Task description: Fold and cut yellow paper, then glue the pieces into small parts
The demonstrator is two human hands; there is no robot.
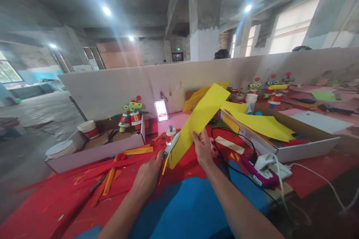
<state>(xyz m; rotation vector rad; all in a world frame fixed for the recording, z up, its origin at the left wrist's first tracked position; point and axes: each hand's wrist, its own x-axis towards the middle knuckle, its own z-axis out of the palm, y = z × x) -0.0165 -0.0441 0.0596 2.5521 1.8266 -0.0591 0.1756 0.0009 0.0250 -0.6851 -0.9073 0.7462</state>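
My left hand (151, 170) is closed round the handles of a pair of scissors (171, 145). Their blades point up and away, along the left edge of a long yellow paper sheet (200, 114). A narrow yellow strip (165, 165) hangs by the blades at the sheet's lower end. With thumb and fingers, my right hand (203, 148) pinches the sheet near its middle, holding it tilted above the table. Just behind the scissors stands a small paper-cup figure (170, 133) with coiled orange arms, partly hidden by the blades.
On the left, a cardboard box (95, 153) holds cup figures and paper cups. A white box (305, 147) with yellow sheets stands right, behind a purple power strip (259, 171) with trailing cables. Orange strips (109, 175) lie on the red table cover. A white partition (126, 82) rises behind.
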